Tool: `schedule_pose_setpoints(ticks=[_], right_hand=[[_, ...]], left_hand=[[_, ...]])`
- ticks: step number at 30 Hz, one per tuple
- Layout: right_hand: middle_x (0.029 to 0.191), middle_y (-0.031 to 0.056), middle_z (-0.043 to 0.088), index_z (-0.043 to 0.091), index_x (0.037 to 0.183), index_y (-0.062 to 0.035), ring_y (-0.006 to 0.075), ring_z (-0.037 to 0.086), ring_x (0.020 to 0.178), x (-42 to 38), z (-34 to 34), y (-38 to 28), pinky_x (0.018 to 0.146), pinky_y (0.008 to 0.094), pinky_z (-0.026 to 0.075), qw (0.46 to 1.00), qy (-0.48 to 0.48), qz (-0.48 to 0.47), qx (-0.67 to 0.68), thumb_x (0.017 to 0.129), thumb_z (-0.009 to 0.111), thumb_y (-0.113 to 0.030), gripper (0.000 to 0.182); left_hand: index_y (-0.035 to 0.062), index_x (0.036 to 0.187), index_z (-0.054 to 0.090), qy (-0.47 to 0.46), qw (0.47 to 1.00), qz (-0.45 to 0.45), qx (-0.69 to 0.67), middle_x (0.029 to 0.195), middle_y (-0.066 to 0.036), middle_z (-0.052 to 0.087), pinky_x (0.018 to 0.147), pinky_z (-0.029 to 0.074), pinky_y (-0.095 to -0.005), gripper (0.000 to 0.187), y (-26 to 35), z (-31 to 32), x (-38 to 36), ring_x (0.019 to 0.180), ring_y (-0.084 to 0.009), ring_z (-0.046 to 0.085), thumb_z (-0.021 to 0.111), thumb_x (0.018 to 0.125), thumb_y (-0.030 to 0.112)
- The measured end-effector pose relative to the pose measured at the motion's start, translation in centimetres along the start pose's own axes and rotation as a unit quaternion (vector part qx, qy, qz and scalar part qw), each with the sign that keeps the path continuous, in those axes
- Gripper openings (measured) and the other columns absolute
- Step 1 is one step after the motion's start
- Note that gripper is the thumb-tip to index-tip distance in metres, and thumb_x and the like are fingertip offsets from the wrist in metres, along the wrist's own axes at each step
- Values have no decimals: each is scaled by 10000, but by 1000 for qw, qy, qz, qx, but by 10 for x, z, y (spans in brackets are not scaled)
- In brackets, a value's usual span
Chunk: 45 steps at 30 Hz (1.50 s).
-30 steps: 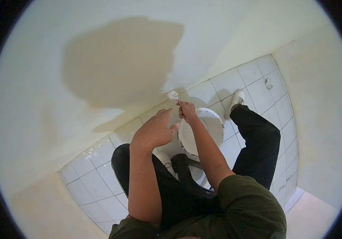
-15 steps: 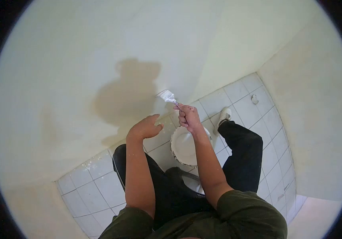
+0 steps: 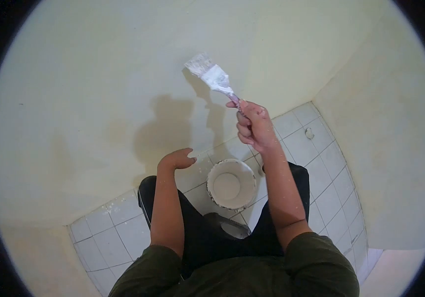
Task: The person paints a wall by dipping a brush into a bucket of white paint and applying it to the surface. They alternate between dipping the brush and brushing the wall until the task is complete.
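My right hand [image 3: 255, 124] is closed round the handle of a paintbrush [image 3: 216, 78], raised in front of the pale wall [image 3: 98, 64]. White paint coats the brush's ferrule and bristles, which point up and to the left. Below, between my knees, a round bucket [image 3: 211, 190] with a paint-crusted rim holds whitish paint. To the left of the bucket, my left hand [image 3: 177, 159] hangs with thumb and fingers apart and nothing in it.
White floor tiles [image 3: 329, 171] with paint spots run along the foot of the wall. A small pale lump [image 3: 309, 133] lies on the tiles at the right. Below the bucket, part of a dark seat [image 3: 230, 225] shows between my legs.
My right hand has risen and moved right with the brush, which is now higher up in view. My left hand has shifted slightly down. My right foot and leg have drawn in.
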State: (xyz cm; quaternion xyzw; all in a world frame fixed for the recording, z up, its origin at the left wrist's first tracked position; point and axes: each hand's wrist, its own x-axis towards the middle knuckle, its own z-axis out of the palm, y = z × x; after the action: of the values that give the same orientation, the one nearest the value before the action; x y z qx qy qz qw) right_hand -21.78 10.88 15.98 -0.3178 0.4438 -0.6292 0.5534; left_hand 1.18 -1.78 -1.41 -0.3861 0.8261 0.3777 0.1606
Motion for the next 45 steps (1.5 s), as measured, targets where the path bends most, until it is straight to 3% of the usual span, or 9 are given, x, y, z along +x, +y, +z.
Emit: schedule_pose_setpoints(ticks=[9, 15, 18, 24, 30, 34, 39, 42, 45], right_hand=[[522, -37, 397, 674, 1057, 16, 85, 369, 380, -62, -125, 68, 356, 277, 336, 959, 60, 179, -211, 998, 569, -270, 310], [698, 168, 668, 699, 897, 98, 248, 597, 453, -58, -168, 137, 412, 367, 477, 814, -39, 281, -507, 951, 617, -268, 379], [696, 206, 656, 677, 876, 131, 283, 620, 467, -51, -173, 162, 427, 394, 497, 763, -60, 304, -567, 948, 613, -276, 419], [713, 243, 649, 636, 776, 155, 318, 653, 526, -56, -166, 179, 454, 425, 520, 739, -82, 285, -605, 904, 614, -271, 446], [787, 266, 660, 632, 902, 161, 332, 666, 582, -59, -182, 233, 490, 435, 551, 750, -97, 341, -559, 839, 510, -154, 344], [828, 263, 667, 617, 964, 167, 328, 667, 618, -59, -207, 297, 520, 444, 566, 732, -120, 435, -510, 827, 521, -140, 350], [872, 252, 687, 625, 1002, 160, 333, 677, 643, -64, -213, 325, 538, 456, 571, 723, -105, 430, -530, 829, 539, -138, 355], [1024, 261, 718, 705, 1017, 75, 366, 718, 933, -65, -216, 335, 856, 430, 566, 699, -96, 386, -594, 775, 579, -153, 356], [1098, 262, 703, 709, 1048, 46, 380, 690, 1051, -61, -235, 370, 916, 442, 551, 686, -91, 354, -629, 775, 606, -165, 361]], left_hand=[[22, 1467, 443, -7, 999, -12, 32, 1496, -204, 474, 1153, 353, -401, 677, 5, 8, -3, 1391, -345, 444, 570, 926, 409], [28, 1429, 488, -47, 998, -12, 45, 1445, -207, 526, 1119, 386, -414, 623, 38, 19, -7, 1347, -356, 488, 577, 918, 372], [21, 1392, 521, -33, 998, 9, 59, 1402, -206, 565, 1093, 409, -426, 585, 48, 32, -4, 1313, -365, 518, 581, 916, 354], [37, 1448, 463, -83, 992, 23, 88, 1459, -213, 504, 1135, 371, -426, 625, 76, 38, 3, 1360, -360, 472, 560, 935, 379], [34, 1475, 428, -92, 989, 22, 117, 1504, -217, 453, 1164, 338, -425, 644, 88, 40, 11, 1395, -349, 432, 555, 957, 393], [31, 1471, 432, -103, 984, 43, 135, 1483, -220, 475, 1150, 357, -427, 635, 86, 60, 24, 1374, -359, 454, 568, 953, 371], [30, 1467, 437, -156, 978, 74, 120, 1460, -224, 494, 1145, 365, -425, 623, 111, 66, 16, 1359, -359, 470, 578, 948, 346], [27, 1461, 443, -145, 980, 77, 116, 1450, -227, 501, 1141, 368, -429, 613, 106, 78, 22, 1350, -361, 478, 579, 948, 333], [19, 1456, 446, -127, 983, 72, 112, 1446, -228, 503, 1135, 375, -433, 608, 104, 78, 25, 1343, -365, 483, 580, 946, 321]])
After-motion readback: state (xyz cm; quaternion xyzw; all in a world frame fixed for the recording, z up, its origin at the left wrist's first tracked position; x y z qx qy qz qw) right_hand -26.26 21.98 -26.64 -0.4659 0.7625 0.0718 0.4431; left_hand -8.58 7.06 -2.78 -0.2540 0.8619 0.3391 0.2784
